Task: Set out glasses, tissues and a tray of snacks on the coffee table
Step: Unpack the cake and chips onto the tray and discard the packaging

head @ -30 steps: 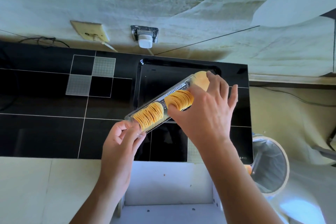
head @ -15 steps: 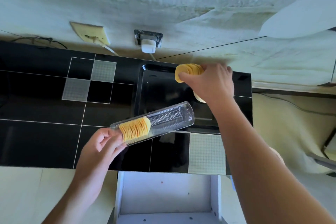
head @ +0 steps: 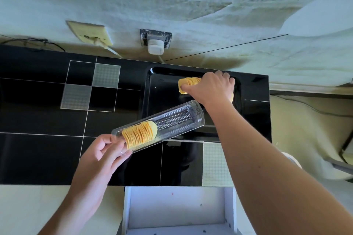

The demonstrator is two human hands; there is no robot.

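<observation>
In the head view, a clear plastic chip sleeve (head: 158,127) is held at its near end by the left hand (head: 103,153), whose fingers are curled around it. The sleeve is tilted across the black tiled table (head: 44,120), with its far end reaching over the near edge of a black tray (head: 152,89). A short stack of chips (head: 139,134) is seen in the sleeve's near half, and the far half is seen to be bare ribbed plastic. A second stack of chips (head: 188,83) is gripped by the right hand (head: 210,87), fingers wrapped over it, low over the far part of the tray; whether it touches the tray cannot be told. Two wall sockets (head: 155,41) are seen behind the table, and an open white drawer (head: 177,210) is seen below the table's near edge.
</observation>
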